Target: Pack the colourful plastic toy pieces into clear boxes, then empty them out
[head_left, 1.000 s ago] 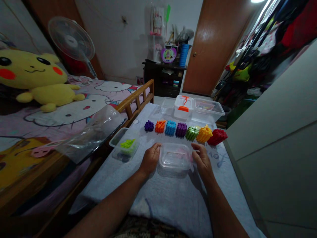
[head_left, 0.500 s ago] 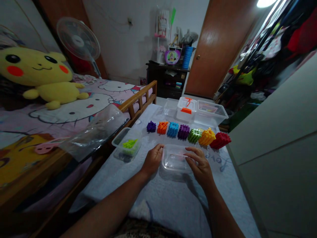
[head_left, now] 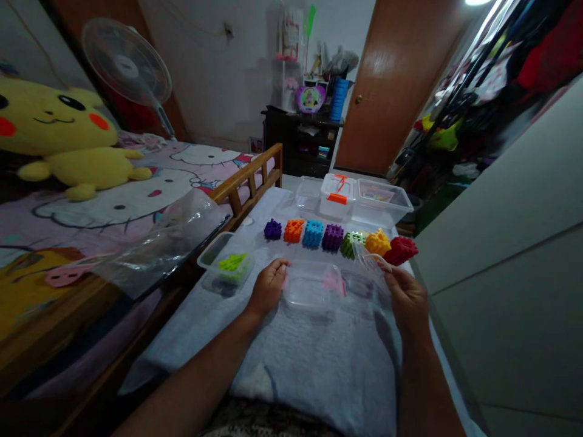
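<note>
A clear plastic container [head_left: 310, 294] stands on the cloth-covered table in front of me, with something pink [head_left: 334, 281] inside its right end. My left hand [head_left: 268, 284] grips the container's left rim, fingers closed. Off to the right, my right hand [head_left: 407, 295] pinches a clear lid [head_left: 370, 267], which is raised, tilted and apart from the container. Behind them runs a row of stacked toy pieces: dark blue [head_left: 272, 229], orange [head_left: 294, 231], light blue [head_left: 314, 234], purple [head_left: 333, 238], green [head_left: 351, 244], yellow [head_left: 378, 242] and red [head_left: 401, 250]. The lid partly covers the green stack.
To the left, another clear container [head_left: 212, 262] holds lime-green pieces [head_left: 232, 263]. At the table's far end stand a white box with orange latches [head_left: 337, 197] and a large clear bin [head_left: 385, 197]. A wooden bed rail [head_left: 248, 182] borders the left side; a pale cabinet [head_left: 510, 243] borders the right.
My right hand has lifted the lid off the container and carried it right. Pink contents now show in the container. My left hand stays on its left rim; the view has shifted slightly.
</note>
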`<control>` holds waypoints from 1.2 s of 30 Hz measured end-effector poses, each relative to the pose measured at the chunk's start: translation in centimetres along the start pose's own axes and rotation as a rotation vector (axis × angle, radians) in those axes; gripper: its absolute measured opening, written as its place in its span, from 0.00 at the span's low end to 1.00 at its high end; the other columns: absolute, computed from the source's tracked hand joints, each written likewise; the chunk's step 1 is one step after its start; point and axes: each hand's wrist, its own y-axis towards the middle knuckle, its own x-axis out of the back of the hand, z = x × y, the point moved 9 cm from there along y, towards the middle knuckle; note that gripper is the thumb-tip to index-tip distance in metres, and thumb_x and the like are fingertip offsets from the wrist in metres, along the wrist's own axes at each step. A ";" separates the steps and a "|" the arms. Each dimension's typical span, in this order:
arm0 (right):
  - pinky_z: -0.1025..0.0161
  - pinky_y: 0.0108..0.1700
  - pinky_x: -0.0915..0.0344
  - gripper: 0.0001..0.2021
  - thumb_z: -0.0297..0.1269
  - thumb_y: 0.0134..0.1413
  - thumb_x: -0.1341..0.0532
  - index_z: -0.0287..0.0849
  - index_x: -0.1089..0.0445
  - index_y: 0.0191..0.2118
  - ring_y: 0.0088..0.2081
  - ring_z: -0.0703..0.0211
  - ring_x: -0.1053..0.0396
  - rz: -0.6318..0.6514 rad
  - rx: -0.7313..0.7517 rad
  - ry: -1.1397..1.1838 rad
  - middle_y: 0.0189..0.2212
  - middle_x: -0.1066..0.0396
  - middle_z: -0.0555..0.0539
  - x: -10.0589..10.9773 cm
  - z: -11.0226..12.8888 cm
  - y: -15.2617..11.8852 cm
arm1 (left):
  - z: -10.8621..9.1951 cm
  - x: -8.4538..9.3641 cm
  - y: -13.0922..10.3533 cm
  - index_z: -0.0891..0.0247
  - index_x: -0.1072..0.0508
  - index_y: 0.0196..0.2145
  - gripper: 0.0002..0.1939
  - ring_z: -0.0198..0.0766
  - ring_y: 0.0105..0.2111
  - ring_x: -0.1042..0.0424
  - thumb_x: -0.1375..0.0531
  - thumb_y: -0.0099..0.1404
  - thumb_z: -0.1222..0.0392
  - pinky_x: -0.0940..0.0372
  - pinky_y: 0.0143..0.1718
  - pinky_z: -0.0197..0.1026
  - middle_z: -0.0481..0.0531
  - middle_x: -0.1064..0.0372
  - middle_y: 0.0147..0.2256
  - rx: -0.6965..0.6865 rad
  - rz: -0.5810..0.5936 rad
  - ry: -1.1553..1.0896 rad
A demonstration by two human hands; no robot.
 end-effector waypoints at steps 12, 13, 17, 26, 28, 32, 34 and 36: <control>0.51 0.45 0.31 0.12 0.39 0.46 0.43 0.47 0.22 0.34 0.39 0.47 0.25 0.226 0.103 -0.481 0.36 0.21 0.44 -0.1 -2.7 0.8 | 0.0 0.2 0.1 0.61 0.26 0.39 0.16 0.40 0.35 0.30 0.47 0.66 0.49 0.37 0.40 0.40 0.50 0.28 0.33 0.031 -0.004 -0.025; 0.50 0.45 0.31 0.12 0.37 0.45 0.43 0.47 0.23 0.33 0.38 0.47 0.25 0.238 0.137 -0.490 0.35 0.21 0.45 -0.3 -2.9 0.8 | -0.1 0.2 0.2 0.61 0.26 0.39 0.15 0.41 0.36 0.29 0.47 0.66 0.50 0.36 0.41 0.41 0.50 0.27 0.34 0.022 -0.002 -0.025; 0.43 0.47 0.33 0.12 0.34 0.43 0.44 0.48 0.24 0.33 0.40 0.44 0.27 0.235 0.196 -0.566 0.35 0.22 0.43 -0.8 -3.3 0.7 | -0.1 0.2 0.3 0.61 0.26 0.39 0.14 0.43 0.40 0.28 0.47 0.66 0.52 0.36 0.45 0.42 0.52 0.26 0.37 -0.003 -0.007 -0.029; 0.46 0.53 0.33 0.15 0.39 0.57 0.43 0.45 0.26 0.48 0.50 0.46 0.29 0.272 0.247 -0.297 0.47 0.24 0.42 -5.5 1.2 -2.1 | -0.1 -0.4 0.2 0.62 0.26 0.39 0.14 0.42 0.38 0.29 0.46 0.66 0.52 0.35 0.43 0.42 0.52 0.27 0.36 -0.001 -0.015 -0.058; 0.49 0.51 0.32 0.19 0.43 0.62 0.45 0.46 0.30 0.55 0.51 0.48 0.28 0.334 0.211 -0.178 0.51 0.26 0.42 -6.7 1.3 -2.8 | -0.3 -0.8 0.0 0.61 0.26 0.39 0.14 0.41 0.38 0.29 0.47 0.66 0.52 0.35 0.43 0.42 0.52 0.27 0.36 0.007 0.004 -0.083; 0.51 0.51 0.31 0.23 0.47 0.63 0.43 0.44 0.34 0.60 0.51 0.48 0.28 0.389 0.180 -0.176 0.55 0.28 0.39 -8.1 0.6 -3.7 | -0.7 -1.2 -0.2 0.61 0.26 0.39 0.12 0.41 0.39 0.29 0.46 0.66 0.53 0.35 0.44 0.42 0.52 0.27 0.37 -0.005 0.024 -0.092; 0.50 0.51 0.31 0.23 0.47 0.62 0.42 0.45 0.34 0.60 0.50 0.47 0.27 0.394 0.184 -0.225 0.55 0.28 0.39 -8.5 0.3 -3.8 | -0.8 -1.3 -0.3 0.61 0.26 0.38 0.12 0.41 0.39 0.28 0.46 0.66 0.53 0.35 0.44 0.41 0.51 0.27 0.36 -0.009 0.032 -0.092; 0.48 0.53 0.31 0.23 0.47 0.62 0.42 0.45 0.33 0.60 0.50 0.47 0.27 0.385 0.199 -0.256 0.55 0.28 0.39 -8.7 0.3 -3.9 | -0.8 -1.4 -0.3 0.61 0.26 0.39 0.12 0.41 0.40 0.28 0.46 0.66 0.53 0.35 0.44 0.42 0.51 0.27 0.37 -0.006 0.041 -0.094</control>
